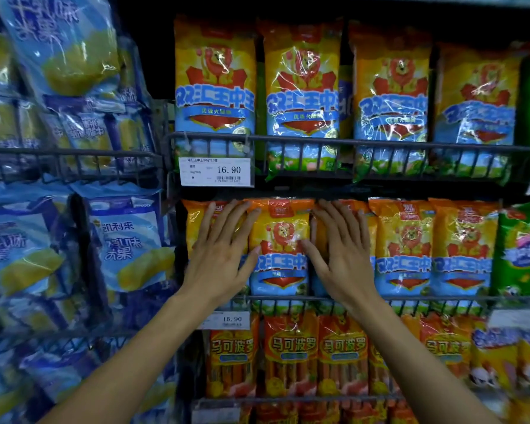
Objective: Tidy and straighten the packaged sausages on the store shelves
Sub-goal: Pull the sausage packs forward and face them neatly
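Note:
Yellow-and-blue sausage packs with a red lion stand upright in wire racks on two shelves. In the middle shelf, one pack point(279, 249) stands between my hands. My left hand point(221, 255) lies flat with fingers spread on the pack to its left point(196, 221), thumb touching the middle pack's left edge. Spread the same way, my right hand point(340, 252) rests on the pack to its right, which it mostly hides, thumb on the middle pack's right edge. Neither hand grips anything. Two more lion packs point(404, 249) stand further right.
The upper shelf holds a row of the same lion packs point(302, 87) behind a wire rail point(349, 140) with a 16.90 price tag point(216, 171). Below are orange sausage packs point(289, 353). Blue corn-sausage bags point(126, 240) fill the left racks; green packs point(523, 249) stand at right.

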